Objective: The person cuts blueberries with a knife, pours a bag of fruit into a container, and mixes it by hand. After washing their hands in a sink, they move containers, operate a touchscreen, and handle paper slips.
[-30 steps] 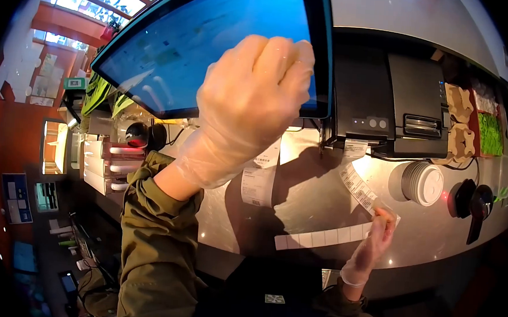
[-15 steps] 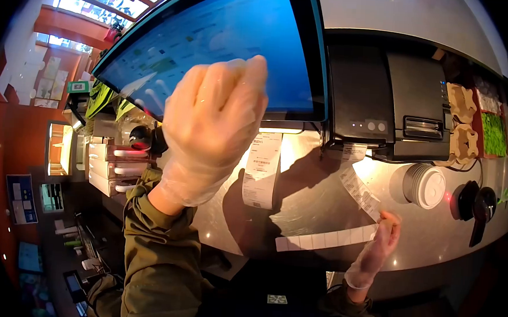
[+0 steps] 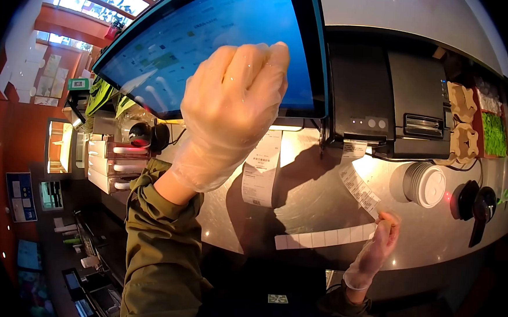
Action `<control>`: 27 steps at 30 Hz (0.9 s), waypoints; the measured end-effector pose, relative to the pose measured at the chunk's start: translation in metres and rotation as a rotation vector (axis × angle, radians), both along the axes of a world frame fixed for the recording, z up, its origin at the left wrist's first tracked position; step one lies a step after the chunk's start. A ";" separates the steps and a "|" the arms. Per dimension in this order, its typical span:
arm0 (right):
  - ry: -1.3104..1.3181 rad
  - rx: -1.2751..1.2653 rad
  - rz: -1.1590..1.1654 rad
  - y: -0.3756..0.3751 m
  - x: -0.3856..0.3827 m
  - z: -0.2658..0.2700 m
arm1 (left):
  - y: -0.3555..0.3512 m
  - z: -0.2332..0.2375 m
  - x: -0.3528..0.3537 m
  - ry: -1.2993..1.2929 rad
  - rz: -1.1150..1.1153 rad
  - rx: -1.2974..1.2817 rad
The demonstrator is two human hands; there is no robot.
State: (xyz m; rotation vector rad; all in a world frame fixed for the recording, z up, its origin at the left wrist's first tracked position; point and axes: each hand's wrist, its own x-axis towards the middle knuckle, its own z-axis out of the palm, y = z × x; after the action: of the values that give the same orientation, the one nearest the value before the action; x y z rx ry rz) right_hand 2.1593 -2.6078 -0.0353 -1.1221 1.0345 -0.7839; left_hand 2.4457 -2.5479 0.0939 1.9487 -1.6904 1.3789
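My left hand (image 3: 233, 113), in a clear glove, is raised in front of the blue touchscreen (image 3: 215, 34), its fingers curled and nothing visible in them. At the right, my gloved right hand (image 3: 381, 239) pinches the end of a printed label strip (image 3: 359, 187) that hangs from the black printer (image 3: 359, 95). A strip of blank labels (image 3: 319, 239) runs leftward from the same hand along the counter. Below the screen lies a long printed receipt (image 3: 260, 173), partly behind my left hand.
A second black printer (image 3: 417, 99) stands beside the first. Stacked white cup lids (image 3: 427, 185), a black scanner (image 3: 484, 204), cardboard cup carriers (image 3: 462, 104) and a red box with green filling (image 3: 493, 135) are at the right. White boxes (image 3: 99, 166) stand at the left.
My left hand has shifted right and slightly up in front of the screen. My right hand is nearly where it was, still at the label strips.
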 end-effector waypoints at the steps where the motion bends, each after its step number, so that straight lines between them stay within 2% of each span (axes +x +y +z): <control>1: -0.003 0.003 -0.001 0.000 0.000 0.000 | 0.001 0.000 -0.001 0.005 0.006 0.006; 8: -0.013 -0.065 0.005 0.003 0.001 0.005 | 0.044 -0.002 -0.002 0.091 0.135 0.061; 10: -0.019 -0.010 0.017 0.000 0.000 0.005 | 0.050 -0.003 0.001 0.127 0.162 0.051; 20: 0.004 -0.013 0.044 0.006 0.003 0.002 | 0.044 -0.007 0.010 0.076 0.145 -0.045; 27: 0.033 -0.071 0.049 0.011 0.006 0.001 | 0.095 -0.011 0.002 0.188 0.294 -0.004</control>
State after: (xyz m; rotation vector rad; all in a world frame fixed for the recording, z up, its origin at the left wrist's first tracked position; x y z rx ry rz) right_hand 2.1648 -2.5968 -0.0347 -1.2205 1.0094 -0.7698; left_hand 2.4480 -2.4534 0.0829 2.3149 -1.3584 1.2365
